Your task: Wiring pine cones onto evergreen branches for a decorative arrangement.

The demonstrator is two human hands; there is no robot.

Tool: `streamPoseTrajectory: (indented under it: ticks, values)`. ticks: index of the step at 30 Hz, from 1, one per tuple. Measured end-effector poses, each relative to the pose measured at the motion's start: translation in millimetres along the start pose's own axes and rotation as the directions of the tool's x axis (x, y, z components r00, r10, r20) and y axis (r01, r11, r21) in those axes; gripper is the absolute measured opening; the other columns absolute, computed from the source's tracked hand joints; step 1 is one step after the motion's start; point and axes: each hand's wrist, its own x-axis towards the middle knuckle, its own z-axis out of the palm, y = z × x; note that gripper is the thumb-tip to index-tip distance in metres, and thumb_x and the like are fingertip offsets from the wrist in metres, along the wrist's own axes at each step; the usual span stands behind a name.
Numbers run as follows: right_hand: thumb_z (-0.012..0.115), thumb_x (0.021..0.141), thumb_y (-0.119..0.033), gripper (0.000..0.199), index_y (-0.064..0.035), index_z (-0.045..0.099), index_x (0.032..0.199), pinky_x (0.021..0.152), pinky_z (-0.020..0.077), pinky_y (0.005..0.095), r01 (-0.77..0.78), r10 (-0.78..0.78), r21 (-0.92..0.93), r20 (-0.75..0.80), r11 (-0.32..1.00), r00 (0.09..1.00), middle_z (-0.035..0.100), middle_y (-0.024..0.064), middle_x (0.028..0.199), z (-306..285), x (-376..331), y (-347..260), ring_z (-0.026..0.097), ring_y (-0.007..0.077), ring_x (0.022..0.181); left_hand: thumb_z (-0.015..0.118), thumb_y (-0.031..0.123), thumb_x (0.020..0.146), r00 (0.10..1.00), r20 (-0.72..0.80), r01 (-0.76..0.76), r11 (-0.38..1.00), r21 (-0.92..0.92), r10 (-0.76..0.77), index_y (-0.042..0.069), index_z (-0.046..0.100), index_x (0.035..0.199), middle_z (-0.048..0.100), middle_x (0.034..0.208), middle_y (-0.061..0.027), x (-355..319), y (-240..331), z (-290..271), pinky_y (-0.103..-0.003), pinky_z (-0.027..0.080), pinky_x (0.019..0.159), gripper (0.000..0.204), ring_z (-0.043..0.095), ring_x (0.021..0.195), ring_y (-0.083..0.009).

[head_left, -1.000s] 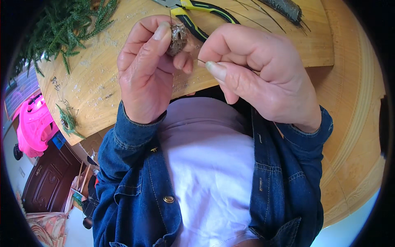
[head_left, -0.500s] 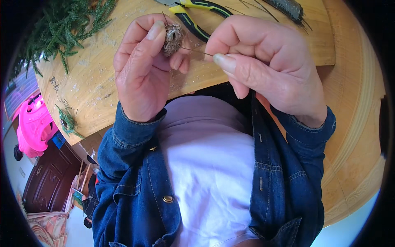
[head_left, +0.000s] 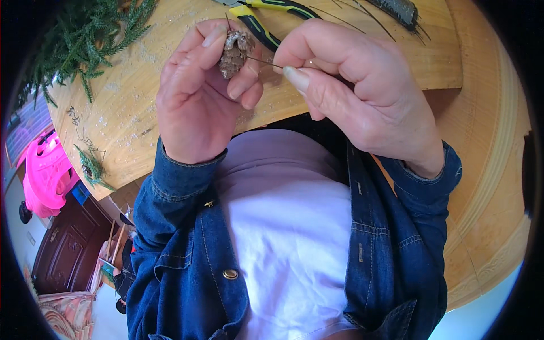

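Left hand [head_left: 201, 96] gripping small brown scaly pine cone [head_left: 235, 52] at fingertips, upper centre; right hand [head_left: 357, 96] pinching thin dark wire [head_left: 263, 61] touching cone.

No packages, labels, signs or screens can be made out anywhere in the frame, from the wooden tabletop at top to the floor at lower left.
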Motion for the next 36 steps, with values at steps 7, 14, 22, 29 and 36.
streamPoseTrajectory:
  ticks: [7, 14, 22, 29, 36]
  values:
    - [0.052, 0.084, 0.005, 0.012, 0.0013, 0.057, 0.094, 0.051, 0.0377, 0.0247, 0.255, -0.260, -0.183, -0.006, 0.950, 0.966, 0.050, 0.0049, 0.068, -3, 8, 11, 0.049, 0.0124, 0.056, 0.036, 0.021, 0.096, 0.965, 0.122, 0.255, 0.938, -0.233, -0.232, -0.003, 0.050, 0.119, 0.049, 0.079, -0.0103, 4, 4, -11, -0.025, 0.033, 0.049, 0.036, 0.037, 0.059, -0.0133]
    - [0.053, 0.083, 0.005, 0.012, 0.0017, 0.057, 0.094, 0.052, 0.0383, 0.0273, 0.232, -0.226, -0.222, 0.051, 0.947, 0.973, 0.051, 0.0076, 0.069, -13, 7, 3, 0.050, 0.0169, 0.056, 0.034, 0.020, 0.096, 0.930, 0.244, 0.323, 0.929, -0.180, -0.276, -0.004, 0.049, 0.122, 0.050, 0.079, -0.0103, 9, 3, -20, -0.023, 0.031, 0.047, 0.038, 0.036, 0.059, -0.0126]
    - [0.055, 0.082, 0.006, 0.013, 0.0022, 0.057, 0.094, 0.053, 0.0395, 0.0280, 0.280, -0.292, -0.279, -0.003, 0.919, 0.956, 0.052, 0.0083, 0.070, -7, 6, 9, 0.052, 0.0186, 0.057, 0.034, 0.018, 0.097, 0.985, 0.028, 0.173, 0.968, -0.181, -0.171, -0.003, 0.047, 0.124, 0.054, 0.089, -0.0137, 5, -1, 0, -0.025, 0.034, 0.052, 0.036, 0.036, 0.062, -0.0133]
    - [0.054, 0.082, 0.003, 0.011, 0.0024, 0.053, 0.092, 0.050, 0.0424, 0.0343, 0.089, -0.068, -0.248, 0.092, 0.965, 0.993, 0.053, 0.0163, 0.066, -24, 9, -15, 0.058, 0.0286, 0.058, 0.043, 0.018, 0.096, 0.995, 0.027, 0.100, 0.986, -0.133, -0.097, -0.001, 0.049, 0.113, 0.058, 0.090, -0.0151, 4, -1, -3, -0.030, 0.044, 0.057, 0.026, 0.044, 0.060, -0.0137]
    - [0.056, 0.079, 0.005, 0.013, 0.0020, 0.052, 0.090, 0.049, 0.0434, 0.0344, 0.178, -0.150, -0.418, 0.100, 0.891, 0.984, 0.052, 0.0158, 0.068, -26, 5, -24, 0.056, 0.0320, 0.057, 0.045, 0.017, 0.096, 0.995, 0.058, 0.081, 0.995, -0.057, -0.078, -0.001, 0.051, 0.111, 0.059, 0.088, -0.0135, 6, 0, -5, -0.026, 0.043, 0.052, 0.024, 0.045, 0.060, -0.0120]
